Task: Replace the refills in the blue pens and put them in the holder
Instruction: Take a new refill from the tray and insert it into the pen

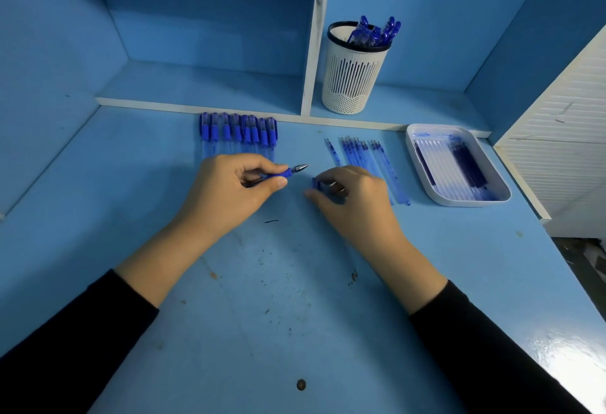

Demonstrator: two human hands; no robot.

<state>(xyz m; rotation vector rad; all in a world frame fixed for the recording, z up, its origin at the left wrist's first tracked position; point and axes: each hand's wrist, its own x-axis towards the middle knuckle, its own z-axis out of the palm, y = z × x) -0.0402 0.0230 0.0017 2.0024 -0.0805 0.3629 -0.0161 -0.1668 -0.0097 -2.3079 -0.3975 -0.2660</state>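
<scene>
My left hand (229, 189) grips a blue pen (288, 171) by its grip section, tip pointing right and uncapped. My right hand (351, 198) rests on the desk just right of the tip, fingers closed on a blue pen cap (316, 183). Behind my left hand, several capped blue pens (238, 131) lie in a row. Several thin refills (367, 157) lie side by side behind my right hand. The white slotted pen holder (352, 85) stands on the low shelf at the back with several blue pens (377, 33) in it.
A white tray (426, 184) with more refills lies at the right of the desk. A white shelf divider (313, 52) stands just left of the holder. A white slatted panel (564, 138) borders the desk's right side. The blue desk surface (278, 315) is scuffed and speckled.
</scene>
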